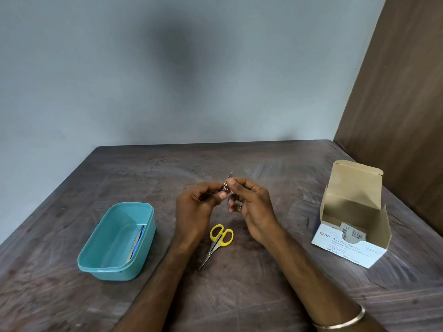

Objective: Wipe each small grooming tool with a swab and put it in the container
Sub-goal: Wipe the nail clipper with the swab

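Head view: both hands' grip, left hand (199,202) and right hand (249,200), pinches a small tool (225,188), wiping step; next, container (115,243) left of grip.

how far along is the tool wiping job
One flat item already lies in the teal container. Both hands, left hand and right hand, pinch a small metal tool between them, apparently wiping it. The yellow-handled scissors lie on the table, not yet in the container.
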